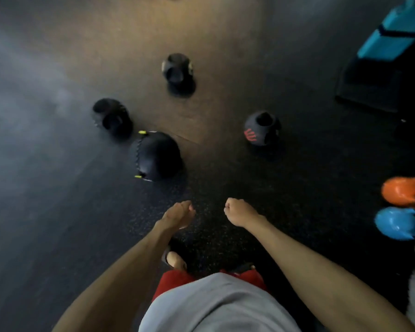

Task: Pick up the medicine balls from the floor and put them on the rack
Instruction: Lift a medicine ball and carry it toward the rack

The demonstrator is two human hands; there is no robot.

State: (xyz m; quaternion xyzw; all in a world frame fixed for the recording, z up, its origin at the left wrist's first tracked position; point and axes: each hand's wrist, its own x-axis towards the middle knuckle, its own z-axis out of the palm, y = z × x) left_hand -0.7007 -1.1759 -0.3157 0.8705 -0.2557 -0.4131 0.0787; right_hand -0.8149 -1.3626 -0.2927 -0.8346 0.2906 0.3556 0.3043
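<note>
Several black medicine balls lie on the dark floor ahead of me. The largest ball [156, 155], with yellow tabs, is nearest, just beyond my left hand [177, 215]. A ball with red markings [261, 128] sits to the right, a handled ball [113, 116] to the left, and another [177, 68] farther back. My right hand [240, 210] is curled into a loose fist, holding nothing. The fingers of my left hand are also curled in, empty. Both hands hover above the floor, apart from every ball.
An orange ball [403, 190] and a blue ball [399, 222] sit on a rack at the right edge. A teal and black step platform [391, 51] stands at the far right. My foot in a sandal [175, 259] is on the speckled rubber floor.
</note>
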